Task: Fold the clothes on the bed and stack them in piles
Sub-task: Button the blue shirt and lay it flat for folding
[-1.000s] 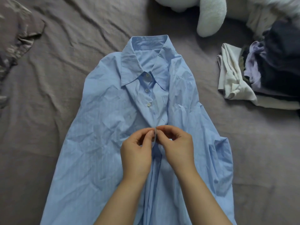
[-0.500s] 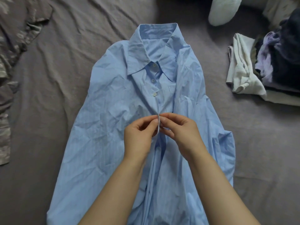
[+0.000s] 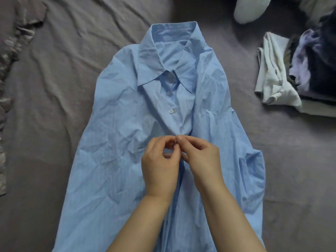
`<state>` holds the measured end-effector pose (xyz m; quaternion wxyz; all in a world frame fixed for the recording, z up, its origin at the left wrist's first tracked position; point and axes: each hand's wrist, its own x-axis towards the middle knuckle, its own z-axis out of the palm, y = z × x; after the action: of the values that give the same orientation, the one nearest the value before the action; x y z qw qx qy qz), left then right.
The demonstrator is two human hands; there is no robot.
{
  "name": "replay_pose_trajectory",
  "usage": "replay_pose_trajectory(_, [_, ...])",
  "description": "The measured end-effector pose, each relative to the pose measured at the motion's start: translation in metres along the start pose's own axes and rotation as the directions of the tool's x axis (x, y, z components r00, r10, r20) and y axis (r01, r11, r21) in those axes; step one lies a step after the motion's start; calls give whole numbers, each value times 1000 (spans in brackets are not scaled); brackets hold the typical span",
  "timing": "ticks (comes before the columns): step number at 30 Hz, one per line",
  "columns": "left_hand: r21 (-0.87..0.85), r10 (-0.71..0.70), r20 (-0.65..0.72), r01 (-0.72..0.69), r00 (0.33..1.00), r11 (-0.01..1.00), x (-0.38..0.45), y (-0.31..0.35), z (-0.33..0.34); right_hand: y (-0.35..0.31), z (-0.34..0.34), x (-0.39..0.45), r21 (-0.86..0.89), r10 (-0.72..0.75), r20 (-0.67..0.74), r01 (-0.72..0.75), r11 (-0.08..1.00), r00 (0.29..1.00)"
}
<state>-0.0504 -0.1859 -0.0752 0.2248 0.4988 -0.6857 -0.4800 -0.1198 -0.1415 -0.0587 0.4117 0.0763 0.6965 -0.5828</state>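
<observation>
Both hands' fingers (image 3: pixel 179 140) pinch shirt (image 3: pixel 112 135) placket (button seemingly hidden).

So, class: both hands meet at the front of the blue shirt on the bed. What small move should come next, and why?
Probably finish fastening that button. The left hand and right hand pinch the placket of the blue shirt just below three closed buttons, and the front below looks open.

A wrinkled grey-brown bedsheet (image 3: pixel 63 106) covers the bed in front of me. Along the bed's left edge lies a crumpled, patterned grey blanket (image 3: pixel 11 51). At the far right corner, part of a pale, soft plush toy (image 3: pixel 249 10) rests on the sheet, cut off by the top of my view.
</observation>
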Motion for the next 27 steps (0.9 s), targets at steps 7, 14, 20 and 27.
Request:
replay_pose_trajectory(7, [-153,-91,20,93,996,984,-3,2,-9,3,6,3,27,22,-41,-21,999,999])
replay_pose_trajectory(14, [-126,-95,26,98,995,987,2,0,-10,8,10,2,-34,-21,-125,17,999,992])
replay_pose_trajectory(20, [-38,-119,22,120,993,992,5,3,-9,11,18,-1,-155,-106,-197,75,985,975])
replay_pose_trajectory(27, [-289,-564,248,616,788,733,20,4,-6,17,15,1,-500,-374,-61,296,814,925])
